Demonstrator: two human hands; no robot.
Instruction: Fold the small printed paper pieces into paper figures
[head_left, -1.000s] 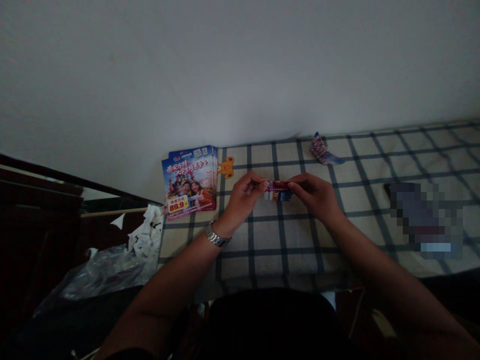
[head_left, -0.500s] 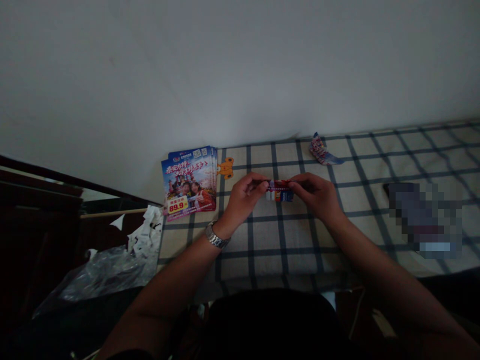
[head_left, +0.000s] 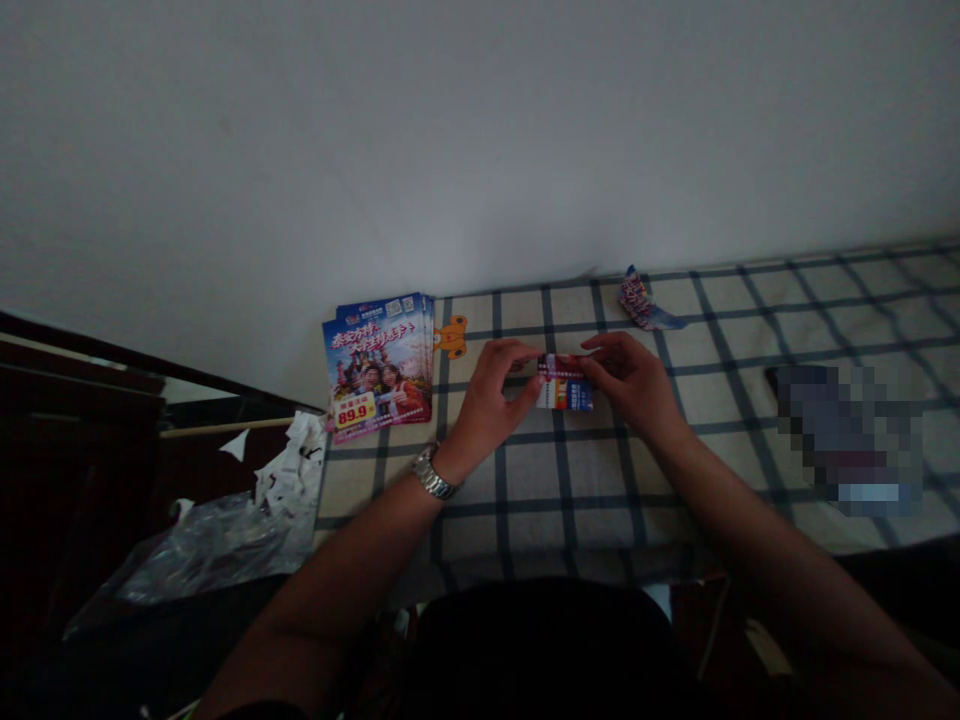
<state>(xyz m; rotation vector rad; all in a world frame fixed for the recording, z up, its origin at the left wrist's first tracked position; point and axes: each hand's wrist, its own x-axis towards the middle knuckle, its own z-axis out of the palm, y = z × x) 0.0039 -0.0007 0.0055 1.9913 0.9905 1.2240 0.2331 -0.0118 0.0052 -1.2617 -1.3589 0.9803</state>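
A small folded flyer (head_left: pixel 566 392), printed in blue, white and dark red, is between my hands over the checked cloth. My left hand (head_left: pixel 496 392) grips its left edge, thumb at the side and index finger near the upper corner. On the right edge, my right hand (head_left: pixel 634 385) has its thumb against the paper, with the index finger raised above it. The fingers beneath the flyer are partly hidden. Left of my hands lies a stack of colourful flyers (head_left: pixel 381 365), its top sheet showing a yellow price label.
A crumpled flyer (head_left: pixel 641 303) lies on the checked tablecloth (head_left: pixel 570 500) near the wall. An orange bear figure (head_left: pixel 450 337) peeks out beside the stack. A blurred dark object (head_left: pixel 832 425) sits at right. Clear plastic and torn white paper (head_left: pixel 292 465) are beyond the left edge.
The folded flyer shows more of its face and sits slightly lower and to the right. My fingertips have spread from their tight pinch along its top edge to its sides.
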